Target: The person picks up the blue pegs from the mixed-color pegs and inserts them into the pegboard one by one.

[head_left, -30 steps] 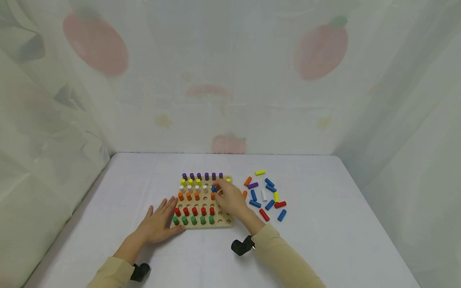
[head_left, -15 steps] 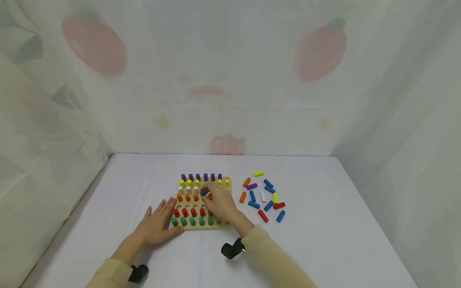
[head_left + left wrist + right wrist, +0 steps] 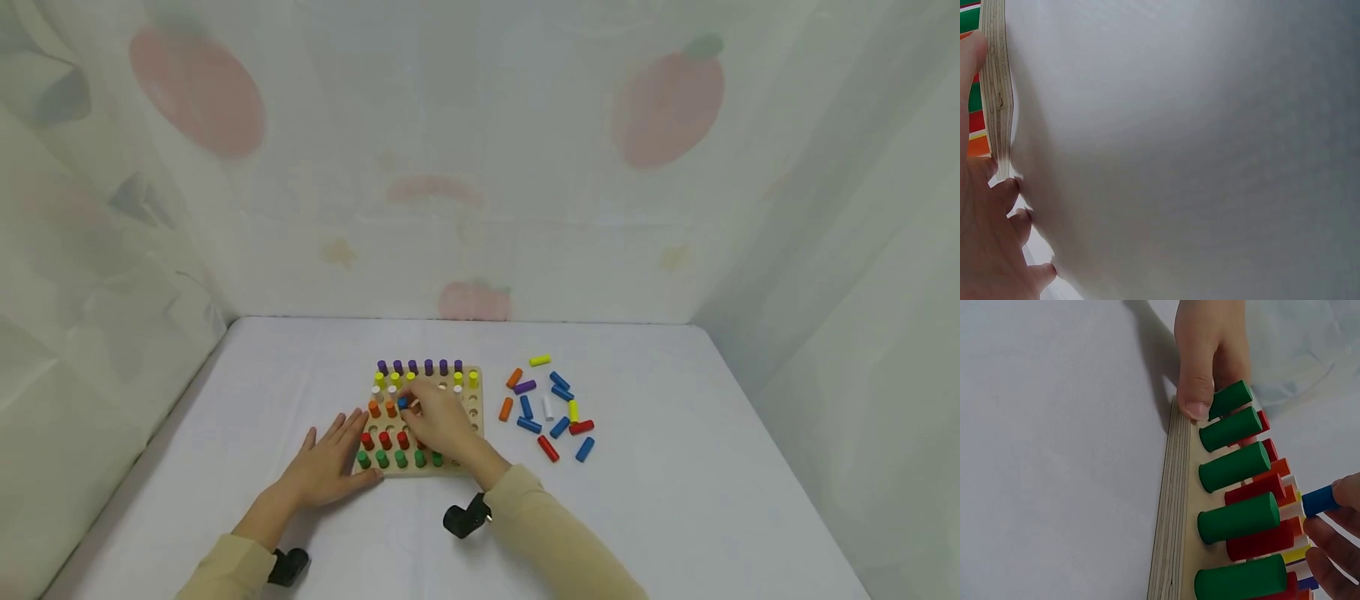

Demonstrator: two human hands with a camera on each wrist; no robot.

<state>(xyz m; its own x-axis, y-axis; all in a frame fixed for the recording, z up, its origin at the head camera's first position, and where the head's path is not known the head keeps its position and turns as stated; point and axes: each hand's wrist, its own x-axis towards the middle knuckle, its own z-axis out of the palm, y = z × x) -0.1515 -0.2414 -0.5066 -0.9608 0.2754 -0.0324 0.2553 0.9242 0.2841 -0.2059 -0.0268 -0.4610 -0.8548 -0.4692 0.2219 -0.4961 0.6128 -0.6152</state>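
In the head view a wooden pegboard [image 3: 477, 427] lies on the table, with rows of purple, yellow, white, orange, red and green pegs standing in it. Between the orange and red rows, a row of holes shows. My right hand [image 3: 442, 421] pinches a blue peg [image 3: 1320, 500] between thumb and fingertips, over the board near the orange pegs. Fingers spread, my left hand [image 3: 322, 471] rests at the board's left side. Its thumb touches the front corner by the green pegs [image 3: 1238, 519], as the right wrist view shows. The left wrist view catches its fingertips beside the board's layered edge [image 3: 997, 94].
Right of the board, loose pegs lie scattered on the white-covered table [image 3: 675, 467]: several blue ones, red pegs [image 3: 549, 448], orange pegs [image 3: 506, 409], yellow pegs [image 3: 540, 361], a purple peg [image 3: 525, 387] and a white peg [image 3: 548, 407]. Pale curtains [image 3: 480, 167] hang behind and at the sides.
My right hand has moved left across the board with the blue peg, from near the white and orange pegs' right part toward their left part. The left hand stays in place.
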